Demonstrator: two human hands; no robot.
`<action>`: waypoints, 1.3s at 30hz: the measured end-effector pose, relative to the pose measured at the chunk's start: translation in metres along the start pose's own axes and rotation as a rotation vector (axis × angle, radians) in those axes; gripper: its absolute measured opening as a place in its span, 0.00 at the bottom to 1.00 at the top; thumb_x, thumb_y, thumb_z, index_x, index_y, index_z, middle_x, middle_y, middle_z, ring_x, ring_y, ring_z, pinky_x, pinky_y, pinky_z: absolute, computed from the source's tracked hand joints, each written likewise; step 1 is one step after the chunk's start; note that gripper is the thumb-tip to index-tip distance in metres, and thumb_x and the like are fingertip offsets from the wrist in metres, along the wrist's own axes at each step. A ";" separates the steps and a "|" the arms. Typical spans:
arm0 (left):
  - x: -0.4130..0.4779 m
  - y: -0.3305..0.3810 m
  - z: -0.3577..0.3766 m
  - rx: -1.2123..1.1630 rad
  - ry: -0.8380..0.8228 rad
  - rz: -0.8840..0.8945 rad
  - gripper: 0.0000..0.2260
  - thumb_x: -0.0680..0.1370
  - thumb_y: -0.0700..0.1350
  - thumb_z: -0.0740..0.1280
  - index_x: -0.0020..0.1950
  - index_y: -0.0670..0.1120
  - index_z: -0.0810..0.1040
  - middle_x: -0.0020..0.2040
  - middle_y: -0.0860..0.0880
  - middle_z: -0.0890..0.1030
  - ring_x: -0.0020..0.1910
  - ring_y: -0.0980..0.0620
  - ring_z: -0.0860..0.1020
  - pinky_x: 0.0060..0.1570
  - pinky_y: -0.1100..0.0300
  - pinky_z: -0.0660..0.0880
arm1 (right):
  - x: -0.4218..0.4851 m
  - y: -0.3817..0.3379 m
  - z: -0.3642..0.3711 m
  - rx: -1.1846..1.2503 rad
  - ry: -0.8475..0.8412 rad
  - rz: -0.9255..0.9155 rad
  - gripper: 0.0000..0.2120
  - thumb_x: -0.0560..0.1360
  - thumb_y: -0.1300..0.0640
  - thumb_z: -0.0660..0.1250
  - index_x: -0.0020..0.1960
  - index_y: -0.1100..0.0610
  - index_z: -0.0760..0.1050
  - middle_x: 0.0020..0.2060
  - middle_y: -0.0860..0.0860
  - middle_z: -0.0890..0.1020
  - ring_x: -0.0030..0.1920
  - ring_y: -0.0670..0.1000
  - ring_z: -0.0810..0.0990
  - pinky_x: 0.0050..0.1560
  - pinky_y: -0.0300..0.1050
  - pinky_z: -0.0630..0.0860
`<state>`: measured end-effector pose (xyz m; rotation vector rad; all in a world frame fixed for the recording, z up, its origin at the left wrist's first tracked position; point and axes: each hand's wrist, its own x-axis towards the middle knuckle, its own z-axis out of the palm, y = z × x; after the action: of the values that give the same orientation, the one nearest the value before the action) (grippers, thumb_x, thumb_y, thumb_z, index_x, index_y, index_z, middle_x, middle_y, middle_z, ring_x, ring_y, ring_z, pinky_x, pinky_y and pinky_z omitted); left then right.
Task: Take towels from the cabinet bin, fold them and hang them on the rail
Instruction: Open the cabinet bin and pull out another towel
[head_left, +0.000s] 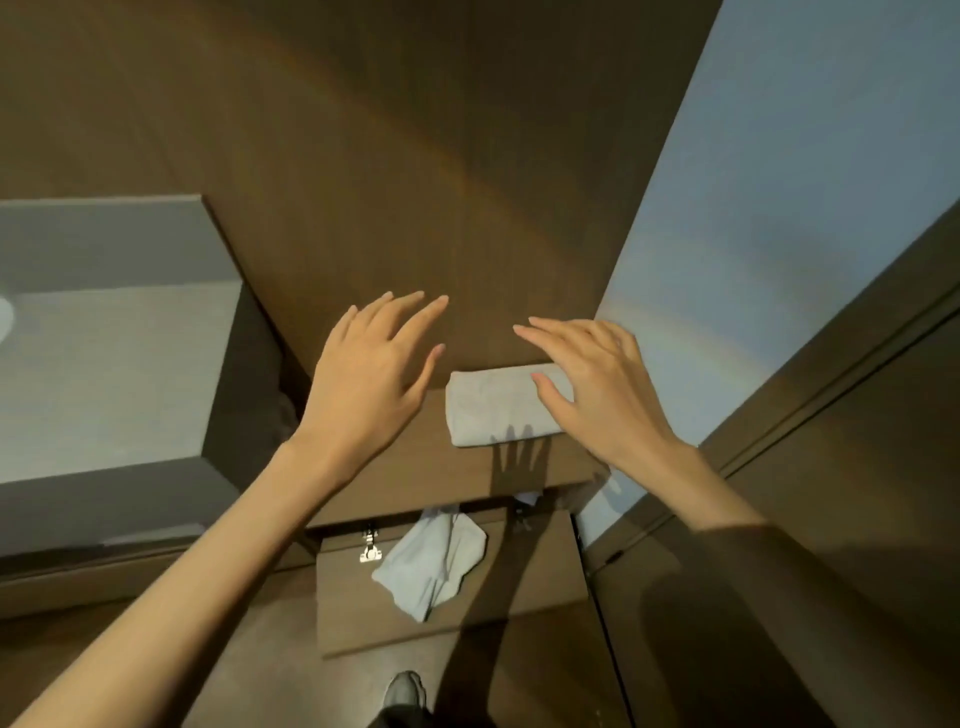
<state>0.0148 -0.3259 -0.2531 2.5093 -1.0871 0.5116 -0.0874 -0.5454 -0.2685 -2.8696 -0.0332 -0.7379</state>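
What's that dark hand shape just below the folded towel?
Head view: it is a hand-shaped shadow, probably cast by the right hand, lying across the folded towel and the wooden ledge; the light seems to come from above.

both hands hover over the brown shelf (410, 467), fingers (415, 312) spread. the left hand (363, 374) is beside the folded towel (493, 410), the right hand (597, 384) over its right end. below, a crumpled towel (431, 561) hangs over the open cabinet door (353, 613).
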 end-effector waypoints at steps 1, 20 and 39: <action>-0.013 -0.002 0.017 0.002 -0.039 -0.014 0.21 0.81 0.50 0.61 0.74 0.50 0.68 0.70 0.46 0.72 0.70 0.43 0.69 0.69 0.43 0.66 | -0.013 0.003 0.017 0.022 -0.034 0.020 0.20 0.78 0.54 0.63 0.69 0.50 0.73 0.65 0.48 0.77 0.63 0.52 0.73 0.68 0.55 0.65; -0.244 -0.147 0.436 0.020 -0.482 -0.328 0.26 0.82 0.50 0.58 0.79 0.52 0.53 0.80 0.49 0.53 0.78 0.47 0.48 0.75 0.42 0.53 | -0.261 0.029 0.494 0.274 -0.601 0.261 0.17 0.75 0.58 0.68 0.64 0.53 0.77 0.58 0.50 0.81 0.55 0.51 0.79 0.56 0.52 0.76; -0.307 -0.227 0.617 0.126 -0.041 -0.255 0.33 0.76 0.43 0.68 0.78 0.53 0.57 0.78 0.46 0.58 0.78 0.42 0.51 0.73 0.39 0.39 | -0.324 0.050 0.796 0.191 -0.862 0.266 0.27 0.73 0.55 0.71 0.68 0.46 0.65 0.73 0.50 0.55 0.67 0.55 0.66 0.65 0.48 0.69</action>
<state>0.1015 -0.2728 -0.9716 2.7273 -0.7529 0.4692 0.0110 -0.4462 -1.1178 -2.6902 0.1514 0.5366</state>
